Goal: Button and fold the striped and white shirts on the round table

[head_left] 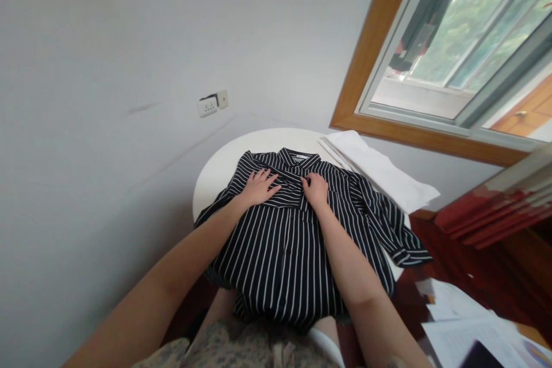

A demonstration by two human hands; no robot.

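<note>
Head view: my 2 hands are on a black striped shirt. It lies spread on a round white table, its bottom hanging over the near edge. My left hand lies flat by the collar, fingers apart. My right hand sits next to it, fingers bent and close together; I cannot tell if they pinch the shirt. A folded white cloth lies past the right sleeve.

Black white-striped shirt spread front-up, apparently buttoned.
</note>
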